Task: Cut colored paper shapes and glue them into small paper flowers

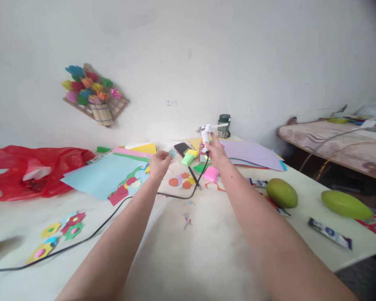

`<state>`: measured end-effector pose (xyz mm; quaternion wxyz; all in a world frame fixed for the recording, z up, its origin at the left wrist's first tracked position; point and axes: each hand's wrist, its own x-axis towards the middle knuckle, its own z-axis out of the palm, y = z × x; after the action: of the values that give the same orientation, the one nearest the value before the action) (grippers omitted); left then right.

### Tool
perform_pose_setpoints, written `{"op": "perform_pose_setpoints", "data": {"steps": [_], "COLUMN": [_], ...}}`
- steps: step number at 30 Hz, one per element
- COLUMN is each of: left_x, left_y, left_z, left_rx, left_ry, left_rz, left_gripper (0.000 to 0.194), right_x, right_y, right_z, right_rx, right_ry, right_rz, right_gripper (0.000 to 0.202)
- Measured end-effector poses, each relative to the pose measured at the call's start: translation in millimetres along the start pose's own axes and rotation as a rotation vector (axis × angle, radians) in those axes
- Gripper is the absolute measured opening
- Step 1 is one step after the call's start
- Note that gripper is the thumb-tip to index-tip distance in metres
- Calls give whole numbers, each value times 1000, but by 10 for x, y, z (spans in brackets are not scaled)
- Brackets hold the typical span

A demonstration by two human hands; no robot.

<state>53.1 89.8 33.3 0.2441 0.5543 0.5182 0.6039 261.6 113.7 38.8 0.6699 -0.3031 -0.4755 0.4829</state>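
Note:
My right hand (217,154) grips a white hot glue gun (206,137) above the far part of the table. A pale glue stick (221,125) pokes out of its back, and a black cord (113,215) runs from its handle leftward across the table. My left hand (159,163) is pinched closed at a small light-blue piece of paper (173,153), apparently held at the fingertips. Between the hands lie green clay packet (187,158), a pink packet (211,174), a black pen (194,176) and orange paper flowers (188,182).
Light-blue paper sheets (97,177) and a red plastic bag (59,167) lie left, with paper flowers (73,225) nearer. At right are purple sheets (247,151), two green mangoes (282,193) and a wrapped tube (330,233). A dark green jar (224,125) stands by the wall.

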Motion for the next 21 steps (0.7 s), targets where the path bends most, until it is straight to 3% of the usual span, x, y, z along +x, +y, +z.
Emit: {"op": "perform_pose_setpoints", "data": {"steps": [4,8,13,21], "left_x": [-129,-343,-582,-815], "left_y": [-3,-9,-12,-65], "left_z": [-226,-415,-540,-637], "left_rx": [-327,-445,-464,-436], "left_ry": [-92,-243,-357,-461], "left_rz": [-178,-271,-321,-343], "left_gripper": [22,28,31,32], "right_x": [-233,-479,-724,-977], "right_y": [48,133,176,227], "right_z": [200,380,551,697], "right_rx": [71,-6,-111,-95], "right_ry": [-79,-24,-13,-105], "right_rz": [4,82,243,305], "right_gripper": [49,26,26,28]}}
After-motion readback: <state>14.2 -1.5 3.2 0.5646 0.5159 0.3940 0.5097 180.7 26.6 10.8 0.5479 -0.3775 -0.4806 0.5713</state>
